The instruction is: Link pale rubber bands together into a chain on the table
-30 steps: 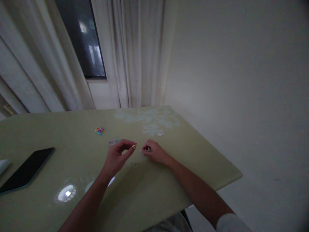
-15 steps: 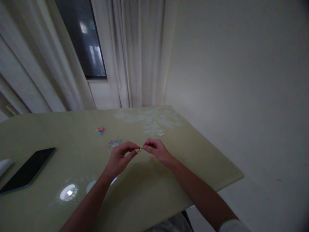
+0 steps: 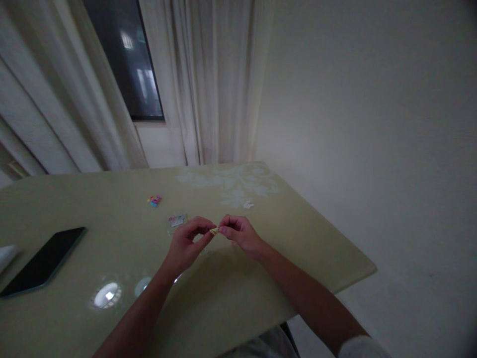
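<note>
Between my two hands, above the pale table [image 3: 238, 303], is a small pale-yellow piece with dark stripes [image 3: 214, 231]; its exact kind is too small to make out. My left hand [image 3: 187, 243] pinches its left end between thumb and fingers. The fingertips of my right hand [image 3: 242, 236] close on its right end, and the hands nearly meet there. Just beneath the right hand lies a small pinkish thing [image 3: 233, 243], mostly covered. Behind the left hand rests a small clear packet [image 3: 177, 220] with something printed or coloured in it.
A little heap of bright coloured pieces [image 3: 154, 201] lies farther back on the left. Several small white pieces [image 3: 248, 204] sit beyond my right hand. A dark tablet [image 3: 44, 261] lies at the left, beside a white object [image 3: 7, 256]. The table's right edge runs along the wall [image 3: 354, 149].
My hands have come slightly closer together around the striped piece, whose stripes now face up more plainly. The pinkish thing is more covered by my right hand. The view has shifted slightly.
</note>
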The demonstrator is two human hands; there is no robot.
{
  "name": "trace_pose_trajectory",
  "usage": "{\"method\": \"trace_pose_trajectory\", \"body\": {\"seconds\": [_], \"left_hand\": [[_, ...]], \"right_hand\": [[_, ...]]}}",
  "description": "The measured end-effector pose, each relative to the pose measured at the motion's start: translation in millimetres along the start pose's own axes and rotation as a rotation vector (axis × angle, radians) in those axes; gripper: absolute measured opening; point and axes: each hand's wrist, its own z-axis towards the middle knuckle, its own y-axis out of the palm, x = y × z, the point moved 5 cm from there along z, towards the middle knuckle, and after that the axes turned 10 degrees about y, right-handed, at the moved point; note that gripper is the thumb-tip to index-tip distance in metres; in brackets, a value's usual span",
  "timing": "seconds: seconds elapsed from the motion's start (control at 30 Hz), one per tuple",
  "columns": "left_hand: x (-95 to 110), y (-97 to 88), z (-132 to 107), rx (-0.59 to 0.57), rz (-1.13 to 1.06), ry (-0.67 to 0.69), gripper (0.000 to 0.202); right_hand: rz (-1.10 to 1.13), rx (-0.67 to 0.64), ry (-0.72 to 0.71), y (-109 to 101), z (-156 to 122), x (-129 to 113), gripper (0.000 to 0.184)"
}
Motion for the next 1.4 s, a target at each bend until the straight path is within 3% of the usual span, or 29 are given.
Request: {"method": "trace_pose_trajectory", "body": {"seconds": [0.27,0.43,0.63,0.73,0.83,0.9,1.1,1.4], "left_hand": [[-5,-5.0,0,0.041,0.023,-0.134,0.017],[-5,-40.9,17,0.130,0.073,-0.261,0.033],[-24,-105.8,43,-0.041,0.523,-0.343,0.039],[-44,-121.4,47,-0.251,0.729,-0.337,0.028],[-62,-123.3,46,-0.471,0.852,-0.367,0.024],[-69,-121.8,46,-0.552,0.901,-0.385,0.022],[-74,-114.9,51,-0.648,0.930,-0.403,0.011],[-73,-109.6,60,-0.706,0.982,-0.398,0.019]], "right_hand": [[0.032,0.088,-0.017,-10,6,4,0.034],[0.094,0.129,-0.034,-17,11,6,0.033],[0.084,0.182,-0.020,-22,14,10,0.035],[0.060,0.183,-0.025,-21,15,11,0.035],[0.047,0.170,-0.030,-20,14,11,0.035],[0.043,0.169,-0.033,-19,13,10,0.035],[0.043,0.166,-0.036,-18,11,7,0.036],[0.031,0.162,-0.030,-17,11,9,0.036]]}}
